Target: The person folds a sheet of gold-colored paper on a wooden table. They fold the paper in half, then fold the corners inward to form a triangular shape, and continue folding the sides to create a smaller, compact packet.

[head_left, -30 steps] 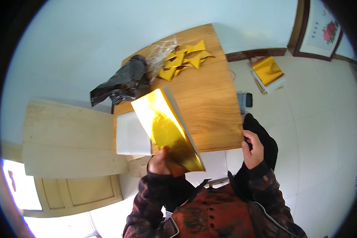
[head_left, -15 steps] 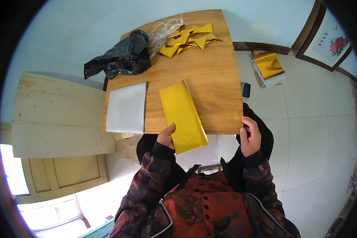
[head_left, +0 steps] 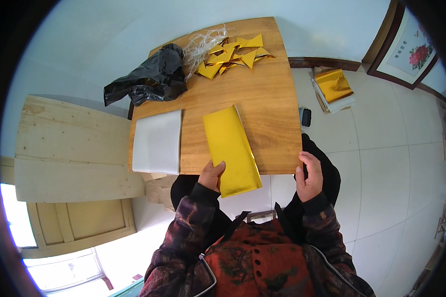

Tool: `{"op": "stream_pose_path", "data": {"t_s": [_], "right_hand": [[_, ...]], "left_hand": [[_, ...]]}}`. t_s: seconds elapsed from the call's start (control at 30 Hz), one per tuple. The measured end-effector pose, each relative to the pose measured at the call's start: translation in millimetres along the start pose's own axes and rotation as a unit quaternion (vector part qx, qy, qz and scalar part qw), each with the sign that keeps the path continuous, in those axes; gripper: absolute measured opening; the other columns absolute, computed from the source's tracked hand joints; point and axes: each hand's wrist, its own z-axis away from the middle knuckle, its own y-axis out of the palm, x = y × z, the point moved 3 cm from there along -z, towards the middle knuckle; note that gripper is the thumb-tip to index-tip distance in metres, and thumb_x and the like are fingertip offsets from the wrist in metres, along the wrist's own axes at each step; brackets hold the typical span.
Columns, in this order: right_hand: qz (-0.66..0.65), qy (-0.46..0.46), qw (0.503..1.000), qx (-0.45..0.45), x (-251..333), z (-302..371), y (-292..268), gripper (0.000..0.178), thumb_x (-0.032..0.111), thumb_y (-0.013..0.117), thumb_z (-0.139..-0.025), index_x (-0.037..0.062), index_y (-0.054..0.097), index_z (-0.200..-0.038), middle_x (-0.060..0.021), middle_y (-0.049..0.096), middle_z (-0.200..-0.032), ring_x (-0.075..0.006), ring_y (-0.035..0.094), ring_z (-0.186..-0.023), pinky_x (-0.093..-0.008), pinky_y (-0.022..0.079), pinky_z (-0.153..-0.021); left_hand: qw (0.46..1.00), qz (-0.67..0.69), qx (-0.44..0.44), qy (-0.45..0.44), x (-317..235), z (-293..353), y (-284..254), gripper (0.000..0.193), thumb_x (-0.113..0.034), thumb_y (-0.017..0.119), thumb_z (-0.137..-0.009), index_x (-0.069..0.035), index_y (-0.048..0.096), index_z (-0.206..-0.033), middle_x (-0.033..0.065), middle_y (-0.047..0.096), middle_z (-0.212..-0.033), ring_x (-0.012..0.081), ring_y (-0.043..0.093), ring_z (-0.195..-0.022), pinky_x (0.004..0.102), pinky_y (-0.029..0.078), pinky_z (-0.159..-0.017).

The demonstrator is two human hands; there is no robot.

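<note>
My left hand (head_left: 211, 177) is closed on the lower left edge of a gold foil paper sheet (head_left: 232, 151), its thumb lying on top. The sheet is long and folded or stacked, with a pale edge along its right side. Most of it rests slanted on the wooden table (head_left: 277, 143), and its lower end juts past the front edge. Beside the table's front right corner is my right hand (head_left: 309, 179), empty, fingers loosely curved and thumb apart. A silver-grey folded sheet (head_left: 157, 142) lies flat to the left of the gold one.
At the table's far side are a black plastic bag (head_left: 156, 74), tangled clear strings (head_left: 203, 43) and several folded gold foil pieces (head_left: 233, 55). Gold and white paper (head_left: 337, 86) lies on the floor at right. A plywood board (head_left: 74, 153) stands left of the table.
The view has tilted slightly, so the table appears lower. The gold sheet and my left hand have shifted a little rightward, and my right hand slightly left. The left grip is unchanged.
</note>
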Motion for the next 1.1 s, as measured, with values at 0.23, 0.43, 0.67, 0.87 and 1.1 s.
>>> {"op": "stream_pose_path", "data": {"t_s": [0.23,0.43,0.67,0.87,1.1], "right_hand": [[0.055,-0.133,0.975,0.169,51.3,-43.2,55.3,0.051,0.011,0.065,-0.085,-0.0007,0.051,-0.133,-0.0168,0.046,-0.146,-0.0364,0.041,-0.138,-0.0493,0.030,-0.114],[0.175,-0.125,0.930,0.298,56.9,-71.4,149.8,0.061,0.032,0.062,-0.091,0.0040,0.045,-0.143,-0.0146,0.034,-0.155,-0.0317,0.027,-0.146,-0.0518,0.020,-0.118],[0.193,-0.112,0.929,0.295,46.7,-66.7,156.9,0.069,0.040,0.066,-0.088,0.0082,0.045,-0.145,-0.0150,0.030,-0.157,-0.0365,0.019,-0.148,-0.0525,0.015,-0.119],[0.209,-0.076,0.919,0.324,53.0,-79.7,151.9,0.071,0.044,0.069,-0.085,0.0118,0.047,-0.144,-0.0176,0.027,-0.158,-0.0397,0.017,-0.149,-0.0515,0.017,-0.119],[-0.056,-0.018,0.979,0.194,32.3,-93.0,122.4,0.057,0.032,0.069,-0.089,0.0026,0.051,-0.135,-0.0227,0.048,-0.143,-0.0363,0.044,-0.135,-0.0420,0.036,-0.111]], "left_hand": [[0.996,-0.063,0.018,0.065,14.8,-20.9,-13.2,0.034,-0.001,0.056,-0.096,0.001,0.049,-0.130,0.0123,0.064,-0.118,0.0213,0.066,-0.100,0.0345,0.055,-0.087],[0.992,-0.101,-0.013,0.079,18.3,-18.4,-27.9,0.041,0.000,0.058,-0.094,0.000,0.042,-0.132,0.0116,0.068,-0.106,0.0173,0.068,-0.086,0.0287,0.057,-0.074],[0.988,-0.140,-0.039,0.051,4.6,-7.5,-25.2,0.047,-0.001,0.057,-0.094,-0.003,0.037,-0.136,0.0109,0.071,-0.095,0.0154,0.069,-0.073,0.0287,0.057,-0.060],[0.989,-0.131,-0.037,0.057,4.3,-6.5,-24.1,0.047,-0.001,0.058,-0.093,-0.003,0.037,-0.135,0.0084,0.070,-0.087,0.0131,0.065,-0.065,0.0268,0.053,-0.055],[0.981,-0.181,-0.050,0.042,0.0,-6.9,-24.5,0.047,0.002,0.057,-0.091,-0.002,0.038,-0.134,0.0058,0.065,-0.076,0.0119,0.059,-0.056,0.0260,0.048,-0.049]]}}
